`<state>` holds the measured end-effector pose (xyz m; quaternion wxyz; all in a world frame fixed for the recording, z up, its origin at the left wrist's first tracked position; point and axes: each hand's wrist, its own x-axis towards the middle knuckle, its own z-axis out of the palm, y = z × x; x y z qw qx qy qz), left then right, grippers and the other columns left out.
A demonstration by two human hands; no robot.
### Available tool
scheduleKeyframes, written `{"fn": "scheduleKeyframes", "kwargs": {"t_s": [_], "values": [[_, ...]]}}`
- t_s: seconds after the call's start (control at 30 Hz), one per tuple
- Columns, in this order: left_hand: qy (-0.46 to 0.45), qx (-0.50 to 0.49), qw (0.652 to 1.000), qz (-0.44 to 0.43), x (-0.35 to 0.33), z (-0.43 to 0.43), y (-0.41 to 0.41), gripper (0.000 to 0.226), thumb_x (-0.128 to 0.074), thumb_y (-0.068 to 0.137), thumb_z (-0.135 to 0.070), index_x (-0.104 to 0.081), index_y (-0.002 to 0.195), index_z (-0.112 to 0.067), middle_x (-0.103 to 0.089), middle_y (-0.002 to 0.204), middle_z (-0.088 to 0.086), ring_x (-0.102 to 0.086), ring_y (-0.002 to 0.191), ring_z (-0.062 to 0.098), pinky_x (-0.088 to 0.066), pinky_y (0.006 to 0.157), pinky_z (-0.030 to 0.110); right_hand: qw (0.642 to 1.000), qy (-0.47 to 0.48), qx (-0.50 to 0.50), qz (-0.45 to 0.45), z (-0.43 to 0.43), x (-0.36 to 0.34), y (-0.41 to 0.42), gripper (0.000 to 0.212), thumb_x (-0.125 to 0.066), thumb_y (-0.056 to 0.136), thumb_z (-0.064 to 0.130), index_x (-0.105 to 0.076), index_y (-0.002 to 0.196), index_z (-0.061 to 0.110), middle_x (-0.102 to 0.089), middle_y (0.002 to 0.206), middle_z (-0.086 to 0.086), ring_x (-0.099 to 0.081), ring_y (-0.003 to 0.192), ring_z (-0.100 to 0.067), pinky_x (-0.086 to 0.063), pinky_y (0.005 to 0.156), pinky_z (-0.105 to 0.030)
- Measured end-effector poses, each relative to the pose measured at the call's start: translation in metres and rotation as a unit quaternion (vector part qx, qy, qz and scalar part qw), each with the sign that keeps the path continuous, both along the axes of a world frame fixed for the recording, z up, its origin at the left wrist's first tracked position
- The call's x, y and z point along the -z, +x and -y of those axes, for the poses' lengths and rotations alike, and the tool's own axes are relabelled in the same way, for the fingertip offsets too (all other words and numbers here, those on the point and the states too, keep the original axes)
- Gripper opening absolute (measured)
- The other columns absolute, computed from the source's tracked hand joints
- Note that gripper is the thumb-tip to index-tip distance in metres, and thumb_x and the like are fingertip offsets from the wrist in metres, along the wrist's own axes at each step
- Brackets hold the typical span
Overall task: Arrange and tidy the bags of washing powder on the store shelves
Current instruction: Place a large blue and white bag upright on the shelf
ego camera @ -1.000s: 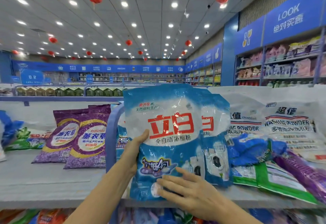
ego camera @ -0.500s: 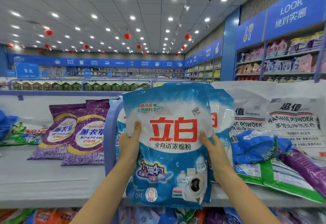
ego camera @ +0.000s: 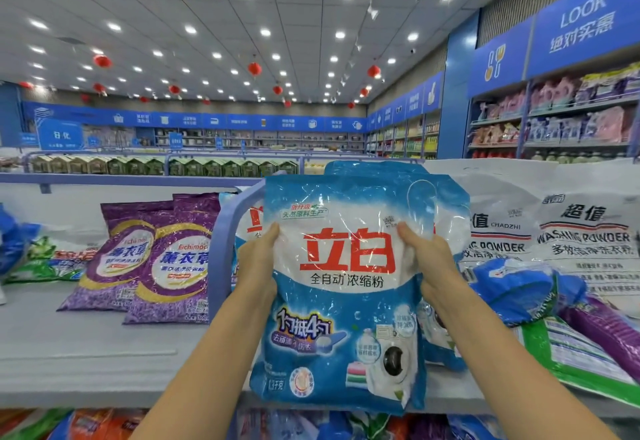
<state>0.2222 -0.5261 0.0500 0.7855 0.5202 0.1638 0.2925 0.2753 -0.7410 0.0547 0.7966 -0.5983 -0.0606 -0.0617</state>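
- The shelf (ego camera: 104,353) runs beneath your fingers (ego camera: 272,235) and carries every bag here.
- Right of your fingers stand the big white bags (ego camera: 581,231), printed "超值 CHAOZHI" and "WASHING POWDER". Below them slump a crumpled blue bag (ego camera: 519,287) and a green bag (ego camera: 571,353), which look like the next ones to tidy.
- Between your fingers is the blue bag (ego camera: 346,301) of washing powder, upright and facing you, its foot at the shelf's front edge. I cannot tell whether it rests there. It reads "立白" in red, "全自动浓缩粉" beneath, and "1勺抵4勺" lower down.
- Just behind it a second blue bag (ego camera: 374,169) of the same look shows its top.
- Left of your fingers, past the blue divider (ego camera: 221,249), two purple bags (ego camera: 173,259) lean back, labelled "薰衣草".
- Your left hand (ego camera: 258,259) and right hand (ego camera: 433,259) each grip one side of the blue bag, thumbs pressed on its front.
- A second ago your right hand lay flat, low on the bag's face. It now holds the edge level with the left, so the bag is squared up and, I judge, ready to be set back into its row.
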Motion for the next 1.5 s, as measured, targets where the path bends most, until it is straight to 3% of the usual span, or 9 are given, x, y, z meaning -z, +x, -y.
{"fn": "scheduleKeyframes", "kwargs": {"t_s": [0.23,0.33,0.47,0.6,0.8,0.9,1.17,1.33,1.5], "values": [[0.122,0.052,0.991,-0.026,0.015,0.008,-0.039,0.017,-0.046,0.097,-0.025,-0.063,0.096,-0.021,-0.068,0.102,0.0,-0.063,0.089,0.015,-0.051,0.08,0.033,0.997,0.029,0.028,-0.068,-0.008,0.006,0.005,0.049,-0.065,0.086,0.02,-0.045,0.126,0.0,-0.07,0.087,-0.014,-0.07,0.062,-0.022,-0.052,0.042,-0.026],[0.236,0.127,0.963,0.02,0.055,0.007,-0.098,0.03,-0.051,0.096,-0.018,-0.054,0.124,-0.031,-0.06,0.122,-0.018,-0.057,0.11,-0.002,-0.048,0.085,0.012,0.997,0.031,0.035,-0.069,-0.011,0.007,0.006,0.049,-0.064,0.087,0.02,-0.047,0.128,-0.002,-0.067,0.067,-0.009,-0.065,0.046,-0.016,-0.047,0.036,-0.021],[0.209,0.022,0.975,0.067,0.078,-0.035,-0.156,0.034,-0.044,0.091,0.009,-0.073,0.09,-0.008,-0.074,0.077,0.016,-0.072,0.066,0.023,-0.057,0.059,0.021,0.996,0.032,0.026,-0.075,-0.015,0.006,0.005,0.038,-0.062,0.088,0.02,-0.056,0.12,0.0,-0.065,0.074,-0.008,-0.066,0.058,-0.02,-0.047,0.037,-0.02],[0.178,-0.084,0.978,0.07,0.055,-0.092,-0.133,0.029,-0.04,0.091,0.011,-0.063,0.079,-0.002,-0.067,0.055,0.007,-0.064,0.048,0.016,-0.055,0.051,0.02,0.995,0.036,0.045,-0.083,-0.024,0.001,0.006,0.038,-0.063,0.086,0.014,-0.054,0.12,-0.001,-0.063,0.046,0.0,-0.061,0.039,-0.012,-0.045,0.033,-0.019],[0.136,0.226,0.96,-0.091,0.037,-0.089,-0.046,0.022,-0.048,0.098,-0.022,-0.064,0.092,-0.007,-0.074,0.086,0.012,-0.073,0.07,0.018,-0.059,0.06,0.03,0.991,0.031,0.08,-0.1,-0.038,-0.005,0.01,0.038,-0.063,0.087,0.011,-0.052,0.12,-0.003,-0.063,0.049,-0.002,-0.055,0.031,-0.007,-0.046,0.032,-0.019],[0.118,0.312,0.931,-0.15,0.042,-0.074,-0.021,0.032,-0.054,0.093,-0.036,-0.063,0.093,-0.006,-0.074,0.073,0.007,-0.072,0.066,0.021,-0.059,0.058,0.033,0.99,0.019,0.086,-0.112,-0.041,-0.006,0.011,0.037,-0.063,0.087,0.013,-0.053,0.119,-0.002,-0.062,0.069,-0.006,-0.055,0.031,-0.007,-0.049,0.037,-0.019],[0.122,0.21,0.967,-0.083,0.055,-0.052,0.008,0.017,-0.05,0.097,-0.02,-0.056,0.082,-0.016,-0.068,0.052,-0.006,-0.065,0.047,0.01,-0.049,0.042,0.02,0.989,-0.017,0.114,-0.09,-0.052,-0.016,0.013,0.031,-0.064,0.086,0.016,-0.057,0.111,-0.001,-0.059,0.04,0.0,-0.055,0.03,-0.008,-0.043,0.03,-0.016],[0.069,0.117,0.985,-0.102,0.049,-0.064,0.017,0.02,-0.048,0.099,-0.02,-0.055,0.097,-0.001,-0.056,0.091,0.014,-0.05,0.077,0.028,-0.041,0.073,0.035,0.992,-0.037,0.108,-0.061,-0.084,-0.043,0.024,0.048,-0.066,0.084,0.014,-0.048,0.126,-0.003,-0.066,0.095,-0.016,-0.059,0.044,-0.017,-0.045,0.036,-0.018],[0.166,0.027,0.985,-0.039,0.014,-0.097,0.01,0.037,-0.046,0.098,-0.032,-0.045,0.068,-0.012,-0.046,0.065,0.007,-0.045,0.05,0.014,-0.037,0.045,0.021,0.994,0.036,0.07,-0.072,-0.116,-0.054,0.038,0.038,-0.068,0.083,0.011,-0.048,0.113,0.001,-0.064,0.077,-0.011,-0.063,0.045,-0.016,-0.056,0.046,-0.032]]}}
